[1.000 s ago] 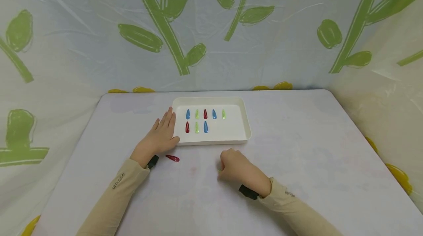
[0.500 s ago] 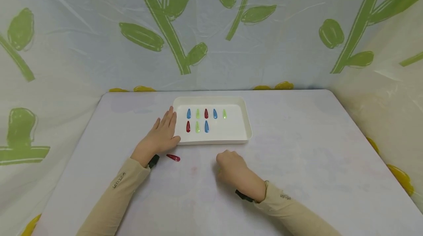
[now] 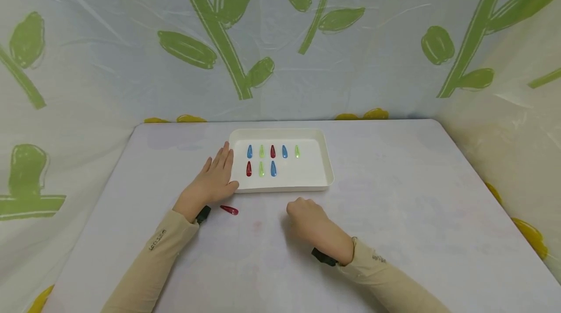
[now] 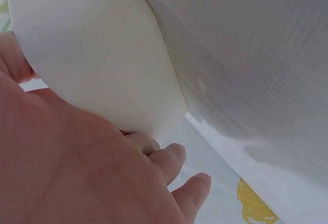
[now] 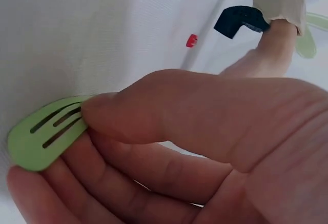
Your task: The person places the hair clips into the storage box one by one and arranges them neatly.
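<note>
My right hand (image 3: 314, 225) is low over the table, in front of the tray. Between its thumb and curled fingers it pinches a light green snap hair clip (image 5: 38, 137), whose slotted face shows in the right wrist view; the head view hides the clip behind the hand. My left hand (image 3: 210, 182) lies along the left side of a shallow white tray (image 3: 285, 189), fingers stretched out and thumb at the front corner. On the table by the left wrist is a dark red hair clip (image 3: 229, 210).
Two rows of hair clips lie in the tray. The back row has blue, green and red ones, such as a blue clip (image 3: 284, 151); the front row runs red, green, blue (image 3: 273, 169). A flower-printed sheet (image 3: 350, 69) hangs behind the table (image 3: 416, 196).
My right hand has shifted slightly left and turned, and the bit of green at its fingertips is now hidden in the head view. The left hand and the tray hold still.
</note>
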The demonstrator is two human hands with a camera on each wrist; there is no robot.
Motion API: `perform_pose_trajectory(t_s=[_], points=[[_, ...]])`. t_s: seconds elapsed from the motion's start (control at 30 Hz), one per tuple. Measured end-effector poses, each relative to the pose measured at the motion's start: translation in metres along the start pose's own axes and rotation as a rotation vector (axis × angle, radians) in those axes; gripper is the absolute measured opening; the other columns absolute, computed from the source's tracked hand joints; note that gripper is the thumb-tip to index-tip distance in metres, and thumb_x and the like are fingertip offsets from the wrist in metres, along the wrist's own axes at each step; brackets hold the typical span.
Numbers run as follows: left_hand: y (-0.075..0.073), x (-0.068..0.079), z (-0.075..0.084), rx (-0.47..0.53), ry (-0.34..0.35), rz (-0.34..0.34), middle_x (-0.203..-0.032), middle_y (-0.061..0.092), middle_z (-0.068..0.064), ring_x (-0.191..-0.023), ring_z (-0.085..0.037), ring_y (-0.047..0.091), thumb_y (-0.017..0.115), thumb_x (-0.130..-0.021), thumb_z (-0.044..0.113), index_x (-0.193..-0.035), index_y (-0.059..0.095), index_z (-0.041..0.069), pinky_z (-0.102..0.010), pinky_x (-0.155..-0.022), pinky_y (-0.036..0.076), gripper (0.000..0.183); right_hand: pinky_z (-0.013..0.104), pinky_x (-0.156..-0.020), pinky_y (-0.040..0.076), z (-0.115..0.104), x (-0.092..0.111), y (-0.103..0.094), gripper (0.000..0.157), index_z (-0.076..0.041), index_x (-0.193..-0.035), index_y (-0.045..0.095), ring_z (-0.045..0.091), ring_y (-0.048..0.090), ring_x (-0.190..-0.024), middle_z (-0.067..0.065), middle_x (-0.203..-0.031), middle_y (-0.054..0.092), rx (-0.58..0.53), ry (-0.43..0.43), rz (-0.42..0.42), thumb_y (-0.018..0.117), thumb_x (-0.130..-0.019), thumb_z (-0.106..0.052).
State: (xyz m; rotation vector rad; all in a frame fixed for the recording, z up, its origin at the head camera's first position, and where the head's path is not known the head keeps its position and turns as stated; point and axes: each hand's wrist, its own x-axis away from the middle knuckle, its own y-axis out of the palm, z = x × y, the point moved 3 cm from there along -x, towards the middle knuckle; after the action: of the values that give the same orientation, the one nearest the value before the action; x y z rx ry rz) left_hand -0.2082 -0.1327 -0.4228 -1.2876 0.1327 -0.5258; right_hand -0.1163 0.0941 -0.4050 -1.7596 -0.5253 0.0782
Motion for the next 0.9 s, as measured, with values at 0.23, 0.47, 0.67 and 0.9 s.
perform_pose_trajectory(t_s=[0.23,0.47,0.67,0.9], points=[[-0.001,0.000,0.000,0.003,0.003,0.000,-0.162,-0.014,-0.024,-0.150,-0.039,-0.002,0.044,-0.094,0.025,-0.154,0.000,-0.010,-0.058,-0.118,0.006,0.082,0.029,-0.048,0.035,-0.001,-0.004,-0.002,0.023,-0.006,-0.067,0.055,0.016,0.039,-0.056,0.002,-0.062,0.049,-0.021,0.003,-0.024,0.070,-0.079,0.006],[0.001,-0.001,-0.002,0.003,0.001,0.001,-0.162,-0.016,-0.023,-0.151,-0.038,-0.003,0.044,-0.095,0.026,-0.154,-0.002,-0.010,-0.058,-0.118,0.005,0.083,0.027,-0.049,0.033,-0.004,-0.007,-0.003,0.022,-0.006,-0.067,0.056,0.015,0.037,-0.057,0.001,-0.062,0.046,-0.036,0.014,-0.057,0.069,-0.083,0.005],[0.001,0.000,-0.001,0.001,-0.001,0.002,-0.162,-0.015,-0.024,-0.150,-0.039,-0.002,0.044,-0.094,0.025,-0.154,-0.001,-0.010,-0.058,-0.118,0.005,0.083,0.025,-0.048,0.027,-0.005,-0.011,-0.003,0.035,-0.010,-0.060,0.045,0.014,0.032,-0.055,-0.001,-0.059,0.034,-0.068,0.010,-0.074,0.066,-0.083,0.007],[-0.001,0.001,0.000,0.007,0.005,0.005,-0.162,-0.014,-0.024,-0.150,-0.040,-0.001,0.045,-0.094,0.025,-0.154,0.000,-0.011,-0.059,-0.118,0.006,0.083,0.024,-0.048,0.031,-0.005,-0.014,-0.010,0.031,-0.009,-0.060,0.050,0.014,0.038,-0.054,-0.001,-0.057,0.043,-0.110,0.007,-0.085,0.066,-0.080,0.009]])
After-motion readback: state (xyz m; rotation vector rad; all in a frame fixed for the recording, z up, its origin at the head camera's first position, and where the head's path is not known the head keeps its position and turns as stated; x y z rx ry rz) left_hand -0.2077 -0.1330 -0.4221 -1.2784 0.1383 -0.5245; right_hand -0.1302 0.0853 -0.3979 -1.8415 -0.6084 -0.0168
